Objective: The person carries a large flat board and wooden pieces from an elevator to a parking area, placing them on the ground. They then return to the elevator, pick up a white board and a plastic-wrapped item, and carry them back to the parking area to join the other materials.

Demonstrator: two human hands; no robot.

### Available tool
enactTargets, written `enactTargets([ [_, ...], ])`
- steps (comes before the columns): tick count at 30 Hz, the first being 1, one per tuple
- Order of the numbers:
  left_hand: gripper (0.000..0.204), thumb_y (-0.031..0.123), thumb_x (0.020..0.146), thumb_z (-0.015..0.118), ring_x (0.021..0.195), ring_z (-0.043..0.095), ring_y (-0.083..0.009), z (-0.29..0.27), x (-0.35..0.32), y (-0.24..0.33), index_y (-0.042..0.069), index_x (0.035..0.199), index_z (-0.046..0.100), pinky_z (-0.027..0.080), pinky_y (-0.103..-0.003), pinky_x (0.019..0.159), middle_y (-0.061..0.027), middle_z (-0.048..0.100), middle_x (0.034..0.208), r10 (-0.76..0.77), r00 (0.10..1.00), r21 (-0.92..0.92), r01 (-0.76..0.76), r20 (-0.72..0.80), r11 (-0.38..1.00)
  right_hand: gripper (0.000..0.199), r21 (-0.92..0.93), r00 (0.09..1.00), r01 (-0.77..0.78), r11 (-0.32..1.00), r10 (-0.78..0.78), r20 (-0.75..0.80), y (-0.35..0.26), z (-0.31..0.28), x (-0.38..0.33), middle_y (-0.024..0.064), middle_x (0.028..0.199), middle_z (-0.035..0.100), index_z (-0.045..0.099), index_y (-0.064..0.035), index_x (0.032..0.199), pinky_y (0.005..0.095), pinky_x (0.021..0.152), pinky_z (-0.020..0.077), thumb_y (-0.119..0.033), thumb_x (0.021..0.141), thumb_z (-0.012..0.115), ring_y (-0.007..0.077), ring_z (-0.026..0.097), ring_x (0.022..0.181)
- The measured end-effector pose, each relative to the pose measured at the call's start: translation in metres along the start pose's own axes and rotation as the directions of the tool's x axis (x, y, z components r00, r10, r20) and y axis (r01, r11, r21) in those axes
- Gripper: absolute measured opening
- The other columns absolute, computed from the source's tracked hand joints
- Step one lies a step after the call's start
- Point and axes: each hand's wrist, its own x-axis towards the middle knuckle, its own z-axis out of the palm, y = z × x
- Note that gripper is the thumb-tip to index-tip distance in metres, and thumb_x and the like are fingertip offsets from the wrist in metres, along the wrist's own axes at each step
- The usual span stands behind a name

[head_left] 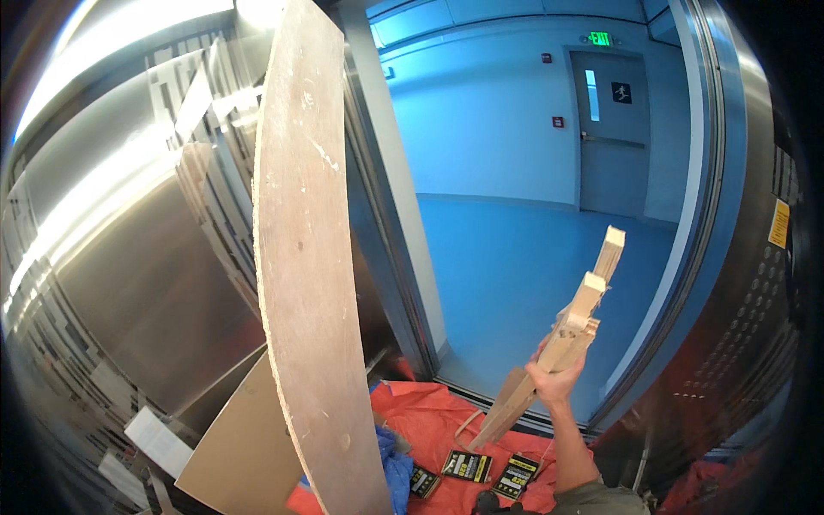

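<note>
Presently, the right hand [556,379] grips a bundle of pale, rough-cut wooden battens [568,343], held slanting above a crumpled orange-red tarpaulin-like sheet [429,415]. Left of it, a long brown plywood board [307,249] rises nearly upright; the state of the left hand cannot be told.

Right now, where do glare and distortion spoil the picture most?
Head view: white glare streaks the left metal wall; the fisheye bends the right door frame; corners go black; the right hand and its wood pieces look fairly sharp.
</note>
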Motion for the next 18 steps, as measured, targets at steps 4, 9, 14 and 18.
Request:
enactTargets([
  [4, 0.025, 0.012, 0.072, 0.071, 0.065, 0.064, -0.0277, 0.038, 0.040, 0.040, 0.000, 0.093, 0.064, 0.048, -0.038, 0.061, -0.0164, 0.065, 0.076, -0.007, 1.000, -0.051, 0.007, 0.014, 0.999, 0.068, -0.104, 0.988, 0.120, 0.987, -0.129, -0.086, 0.030, -0.017, 0.049, 0.0068, 0.092, 0.053, 0.038, -0.0024, 0.119, 0.0282, 0.067, 0.0504, 0.005, 0.057, 0.066, 0.0162, 0.056, 0.082],
  [9, 0.024, 0.004, 0.076, 0.066, 0.070, 0.066, -0.0237, 0.102, 0.068, 0.072, -0.003, 0.098, 0.061, 0.049, -0.033, 0.064, -0.0163, 0.067, 0.082, -0.150, 0.952, -0.268, 0.223, 0.266, 0.937, 0.060, -0.197, 0.965, 0.220, 0.955, -0.243, -0.102, 0.042, -0.052, 0.109, 0.0065, 0.086, 0.053, 0.041, -0.0016, 0.114, 0.0255, 0.064, 0.0493, 0.008, 0.060, 0.065, 0.0135, 0.054, 0.076],
  [14, 0.026, 0.002, 0.077, 0.064, 0.073, 0.066, -0.0230, 0.168, 0.100, 0.094, -0.004, 0.101, 0.060, 0.050, -0.032, 0.066, -0.0167, 0.067, 0.085, -0.062, 0.951, -0.363, 0.176, 0.304, 0.915, 0.056, -0.335, 0.926, 0.317, 0.888, -0.365, -0.092, 0.046, -0.084, 0.162, 0.0079, 0.086, 0.053, 0.041, -0.0002, 0.112, 0.0256, 0.063, 0.0499, 0.011, 0.062, 0.062, 0.0134, 0.055, 0.076],
  [18, 0.026, 0.004, 0.077, 0.065, 0.078, 0.066, -0.0233, 0.217, 0.132, 0.112, -0.005, 0.100, 0.060, 0.050, -0.033, 0.069, -0.0174, 0.066, 0.088, -0.045, 0.919, -0.383, 0.207, 0.390, 0.900, 0.057, -0.353, 0.921, 0.291, 0.889, -0.361, -0.148, 0.051, -0.096, 0.193, 0.0075, 0.084, 0.053, 0.040, -0.0003, 0.113, 0.0261, 0.065, 0.0502, 0.009, 0.062, 0.063, 0.0136, 0.055, 0.075],
])
